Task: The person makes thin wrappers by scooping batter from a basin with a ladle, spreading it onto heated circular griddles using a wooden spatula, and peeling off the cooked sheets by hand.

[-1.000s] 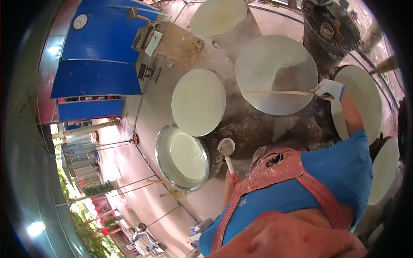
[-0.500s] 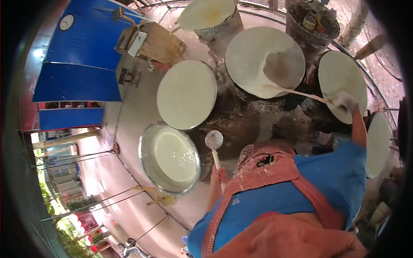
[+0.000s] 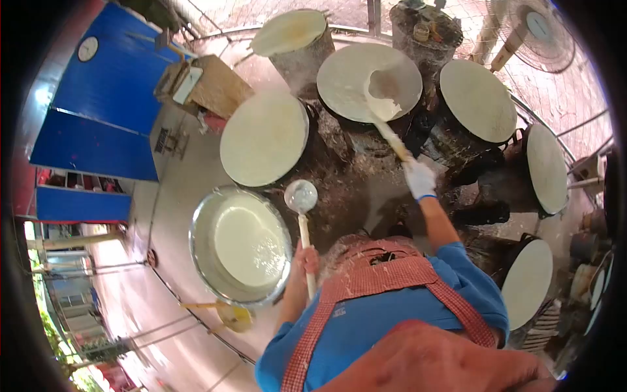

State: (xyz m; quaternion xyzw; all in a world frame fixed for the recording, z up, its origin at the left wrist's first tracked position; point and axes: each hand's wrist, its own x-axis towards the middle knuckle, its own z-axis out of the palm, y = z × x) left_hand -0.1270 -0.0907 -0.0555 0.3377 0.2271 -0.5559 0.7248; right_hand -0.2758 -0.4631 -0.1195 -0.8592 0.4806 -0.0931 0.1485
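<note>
My left hand (image 3: 307, 259) is wrapped around the pale handle of a ladle (image 3: 301, 196), whose round bowl is between a big metal basin (image 3: 198, 251) and the dark ground. White liquid (image 3: 247, 243) fills much of the basin. My right hand (image 3: 418, 179), in a white glove, grips a long wooden-handled tool (image 3: 392, 138). The tool's far end reaches the near rim of a large round griddle (image 3: 339, 81) coated with a pale layer. A brownish patch (image 3: 384, 86) shows on the griddle, a ragged pale flap at its lower edge. I cannot make out the tool's tip.
More round pale-topped griddles stand around me, at left (image 3: 264, 138), right (image 3: 477, 100), far right (image 3: 547, 168) and lower right (image 3: 527, 283). A fan (image 3: 539, 32) is at the upper right, a wooden box (image 3: 222, 85) at the upper left. A yellow scoop (image 3: 234, 317) lies beside the basin.
My right hand has moved left and in toward my body, with the tool now steeper. The pale layer at the patch's edge has changed shape. The whole view has shifted; my left hand still holds the ladle.
</note>
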